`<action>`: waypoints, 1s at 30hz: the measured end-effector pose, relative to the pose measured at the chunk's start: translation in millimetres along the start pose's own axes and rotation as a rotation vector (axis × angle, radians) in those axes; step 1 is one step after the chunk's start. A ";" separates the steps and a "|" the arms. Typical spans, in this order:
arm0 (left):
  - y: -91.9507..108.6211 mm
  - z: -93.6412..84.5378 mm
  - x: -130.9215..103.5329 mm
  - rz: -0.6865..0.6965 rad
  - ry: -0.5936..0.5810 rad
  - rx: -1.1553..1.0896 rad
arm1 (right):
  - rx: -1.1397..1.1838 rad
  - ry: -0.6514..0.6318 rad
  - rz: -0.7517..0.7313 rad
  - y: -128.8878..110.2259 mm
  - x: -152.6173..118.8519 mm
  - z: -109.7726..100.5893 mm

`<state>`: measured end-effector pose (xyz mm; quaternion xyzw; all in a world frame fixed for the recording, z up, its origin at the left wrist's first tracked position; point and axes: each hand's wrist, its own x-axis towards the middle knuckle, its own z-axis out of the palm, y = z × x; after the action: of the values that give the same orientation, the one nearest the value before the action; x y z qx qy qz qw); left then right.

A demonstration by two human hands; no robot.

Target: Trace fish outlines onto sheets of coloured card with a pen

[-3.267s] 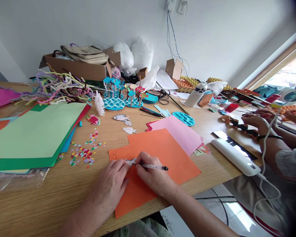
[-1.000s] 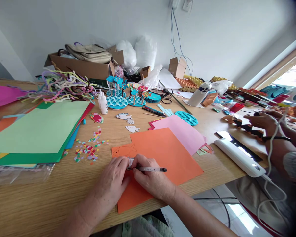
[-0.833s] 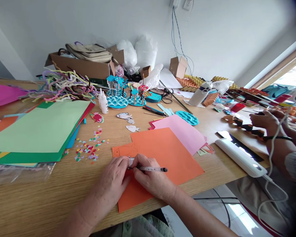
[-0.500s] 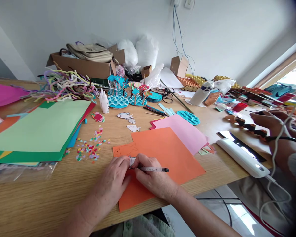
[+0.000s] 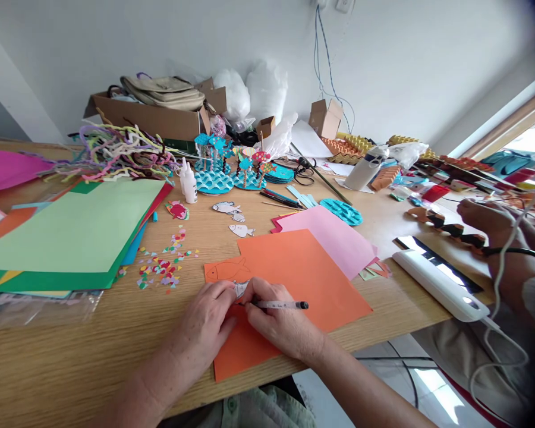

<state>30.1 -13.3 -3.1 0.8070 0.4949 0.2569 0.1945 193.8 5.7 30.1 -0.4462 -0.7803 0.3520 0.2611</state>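
My right hand [image 5: 279,318] is closed round a pen [image 5: 283,305], its tip hidden among the fingers over the orange paper [image 5: 294,267]. Beside it, my left hand [image 5: 211,315] presses with its fingers together on a small white paper fish cutout [image 5: 241,289], partly covered by both hands. An outlined fish drawing [image 5: 225,270] shows on the orange paper just above my left hand. Further back on the table lie white fish cutouts [image 5: 242,230] and a red paper fish [image 5: 177,210].
Coloured paper sheets [image 5: 80,226] and confetti [image 5: 163,270] lie to the left, glue bottles [image 5: 189,184] and blue paper crafts [image 5: 214,182] behind. At right are a white device [image 5: 439,285] with a cable and another person's hands [image 5: 485,220].
The pen's rear end has shifted slightly to the right with my right hand. My left hand stays on the cutout. The other person's hands have moved a little.
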 end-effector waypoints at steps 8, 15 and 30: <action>-1.3 1.0 0.4 -0.005 0.003 0.004 | 0.060 0.030 0.011 1.6 0.6 2.2; -1.8 0.5 0.7 -0.009 -0.002 -0.018 | 0.027 0.020 0.029 -2.3 3.0 3.7; -1.5 -1.0 1.2 0.007 0.001 -0.019 | 0.015 0.001 0.007 -0.4 0.6 -0.6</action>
<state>28.8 -11.5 -2.9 0.8066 0.4898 0.2627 0.2009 193.7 6.3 30.8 -0.4470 -0.7760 0.3586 0.2636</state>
